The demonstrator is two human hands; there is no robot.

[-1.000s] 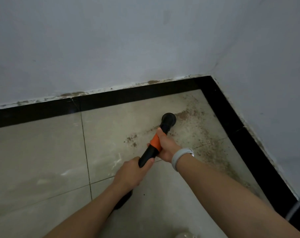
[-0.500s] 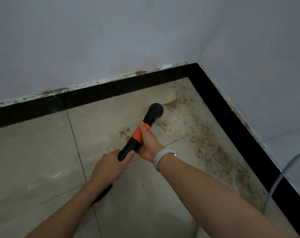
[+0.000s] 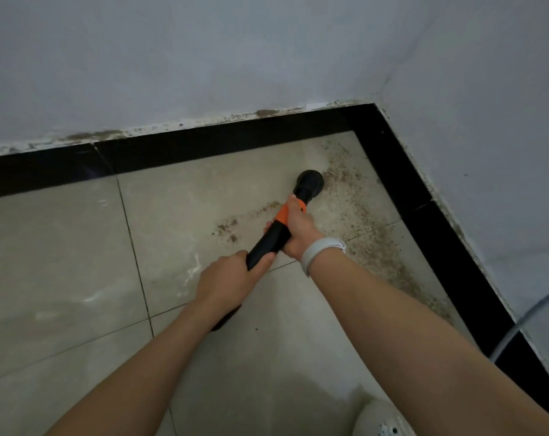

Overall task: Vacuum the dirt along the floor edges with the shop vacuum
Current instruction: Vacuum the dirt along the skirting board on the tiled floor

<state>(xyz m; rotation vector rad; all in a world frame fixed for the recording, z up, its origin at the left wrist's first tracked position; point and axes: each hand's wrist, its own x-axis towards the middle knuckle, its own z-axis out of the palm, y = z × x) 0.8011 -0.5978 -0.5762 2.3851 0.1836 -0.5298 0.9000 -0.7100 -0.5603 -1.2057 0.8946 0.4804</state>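
Dirt [image 3: 355, 212] band in the far right corner, nozzle now at its left edge.

Brown grit runs along the right-hand black border [image 3: 424, 215] of the floor [image 3: 62, 262], with a thin trail [image 3: 232, 228] left of the wand [image 3: 267, 243]. Both hands grip the wand: right hand [image 3: 298, 228] fingers wrapped at the orange collar [image 3: 282, 215], left hand [image 3: 232, 281] fingers wrapped lower down. Over the last second the nozzle [image 3: 311, 182] moved further toward the corner; the patch it sat on looks thinner, so pickup appears to work. Most grit remains. Grey cable [image 3: 524, 322] by the near right wall and a shoe [image 3: 380, 420] may obstruct the later pass.
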